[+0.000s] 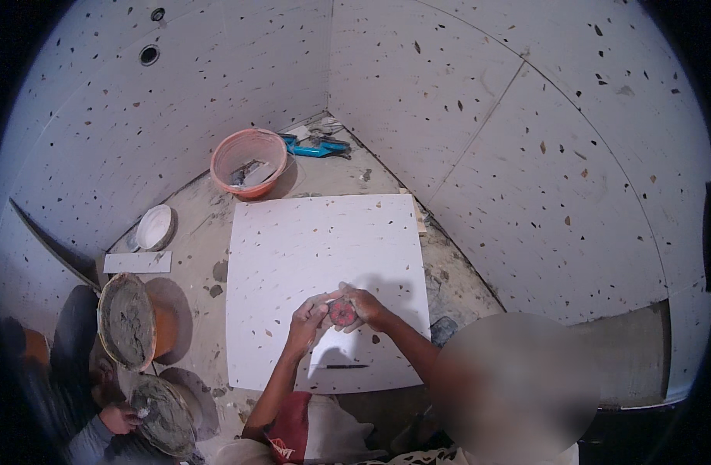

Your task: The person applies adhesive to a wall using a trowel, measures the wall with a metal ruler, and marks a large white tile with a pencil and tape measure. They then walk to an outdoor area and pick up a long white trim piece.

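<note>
Both of my hands are above a large white speckled tile (pixel 293 256) lying flat on the floor. Together they grip a small round red disc-shaped thing with a dark centre (pixel 342 313); its exact kind is unclear. My left hand (pixel 312 316) closes on its left side, thumb bent over. From the right, my right hand (pixel 365 307) has its fingers curled round the edge. Close to my body, a dark pencil-like stick (pixel 348 366) rests across the tile.
An orange bucket (pixel 249 143) and a blue tool (pixel 317 148) stand in the far corner. To the left are a white bowl (pixel 155 228), a tile strip (pixel 137 263) and two mortar buckets (pixel 127 322); another person's hand (pixel 120 418) reaches the nearer one. Speckled walls (pixel 479 155) enclose the corner.
</note>
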### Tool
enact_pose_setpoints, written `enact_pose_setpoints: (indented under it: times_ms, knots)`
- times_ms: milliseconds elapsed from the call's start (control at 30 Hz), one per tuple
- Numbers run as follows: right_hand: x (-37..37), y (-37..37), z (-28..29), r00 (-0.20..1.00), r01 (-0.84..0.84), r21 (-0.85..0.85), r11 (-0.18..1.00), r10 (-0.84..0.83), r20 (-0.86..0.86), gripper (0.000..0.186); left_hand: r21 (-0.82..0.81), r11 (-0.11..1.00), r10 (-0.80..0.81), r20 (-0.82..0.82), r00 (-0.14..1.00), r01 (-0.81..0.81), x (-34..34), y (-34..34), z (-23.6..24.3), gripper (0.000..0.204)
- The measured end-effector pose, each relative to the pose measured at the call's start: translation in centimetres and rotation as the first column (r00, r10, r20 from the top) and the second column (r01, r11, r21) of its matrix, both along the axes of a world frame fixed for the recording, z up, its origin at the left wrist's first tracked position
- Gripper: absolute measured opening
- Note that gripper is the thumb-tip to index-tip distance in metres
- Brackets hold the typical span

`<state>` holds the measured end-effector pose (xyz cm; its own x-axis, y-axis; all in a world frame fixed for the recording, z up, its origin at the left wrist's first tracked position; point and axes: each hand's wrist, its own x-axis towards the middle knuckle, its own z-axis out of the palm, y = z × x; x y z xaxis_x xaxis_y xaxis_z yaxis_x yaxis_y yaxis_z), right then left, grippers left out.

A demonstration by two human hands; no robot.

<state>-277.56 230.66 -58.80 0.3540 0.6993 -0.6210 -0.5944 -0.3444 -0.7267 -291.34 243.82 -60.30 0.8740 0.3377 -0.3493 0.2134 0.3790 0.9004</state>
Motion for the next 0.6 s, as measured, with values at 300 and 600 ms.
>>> enact_pose_setpoints:
  times_ms: [300, 600]
  knots:
    - [-0.1, -0.5, -3.2, 0.979, -0.072, -0.015, 0.997, 0.073, 0.193, 0.051, 0.217, 0.976, 0.004, -0.032, 0.999, 0.003, 1.2, 0.9, -0.6, 0.032]
    - [0.9, -0.3, -0.7, 0.998, 0.067, 0.005, 0.998, -0.067, 0.002, 0.040, 0.006, 0.982, -0.190, 0.035, 0.981, 0.190, 3.0, 3.2, 0.0, 0.019]
